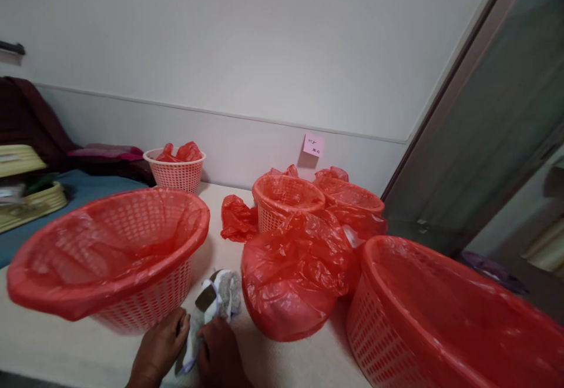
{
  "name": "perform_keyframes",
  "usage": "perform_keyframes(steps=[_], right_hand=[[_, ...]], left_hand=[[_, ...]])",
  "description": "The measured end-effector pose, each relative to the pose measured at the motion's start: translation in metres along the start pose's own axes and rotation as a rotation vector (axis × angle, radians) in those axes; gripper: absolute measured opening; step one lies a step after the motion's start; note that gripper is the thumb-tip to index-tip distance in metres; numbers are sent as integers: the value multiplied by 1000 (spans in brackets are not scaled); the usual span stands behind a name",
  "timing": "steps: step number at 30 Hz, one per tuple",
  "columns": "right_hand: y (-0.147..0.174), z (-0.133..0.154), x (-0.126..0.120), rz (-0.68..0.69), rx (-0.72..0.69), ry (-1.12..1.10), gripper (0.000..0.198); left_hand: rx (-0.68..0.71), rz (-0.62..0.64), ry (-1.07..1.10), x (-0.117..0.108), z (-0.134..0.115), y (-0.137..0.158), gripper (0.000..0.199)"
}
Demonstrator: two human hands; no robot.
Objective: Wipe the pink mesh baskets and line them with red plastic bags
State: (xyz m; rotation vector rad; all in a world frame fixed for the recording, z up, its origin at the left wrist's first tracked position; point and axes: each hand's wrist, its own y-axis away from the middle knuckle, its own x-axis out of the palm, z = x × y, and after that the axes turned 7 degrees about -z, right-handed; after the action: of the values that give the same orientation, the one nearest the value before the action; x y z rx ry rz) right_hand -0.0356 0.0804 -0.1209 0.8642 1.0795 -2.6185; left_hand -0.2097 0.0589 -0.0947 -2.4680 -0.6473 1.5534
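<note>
A grey and white sock (215, 300), with a dark brown patch and thin purple edging, lies lengthwise between my hands at the table's near side. Its exact shape is partly hidden by my fingers. My left hand (162, 341) is closed at its left edge, thumb uppermost. My right hand (219, 347) presses over its lower right part with fingers curled. Close by on the left stands a large red basket (145, 300) lined with red plastic. A filled red plastic bag (291, 300) bulges just to the right of the sock.
Another lined basket (379, 329) stands at the near right. Smaller baskets (269, 214) and a crumpled red bag (238, 218) sit farther back. A pale basket (176, 175) holds red plastic near the wall. A pink note (313, 145) is stuck there. Yellow trays (37, 206) are at far left.
</note>
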Motion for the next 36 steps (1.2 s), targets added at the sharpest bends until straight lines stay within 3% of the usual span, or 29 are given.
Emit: perform_keyframes(steps=[7, 13, 21, 27, 36], right_hand=[[-19, 4, 0, 104, -42, 14, 30], [-34, -2, 18, 25, -96, 126, 20], [-48, -6, 29, -7, -188, 208, 33], [-54, -13, 38, 25, -178, 225, 34], [-58, -6, 28, 73, -168, 228, 37]], left_hand=[[-1, 33, -42, 3, -1, 2, 27], [-18, 15, -95, 4, -8, 2, 28], [-55, 31, -98, 0, -14, 4, 24], [-77, 33, -63, 2, -11, 3, 19], [-89, 39, -25, 3, -10, 4, 18]])
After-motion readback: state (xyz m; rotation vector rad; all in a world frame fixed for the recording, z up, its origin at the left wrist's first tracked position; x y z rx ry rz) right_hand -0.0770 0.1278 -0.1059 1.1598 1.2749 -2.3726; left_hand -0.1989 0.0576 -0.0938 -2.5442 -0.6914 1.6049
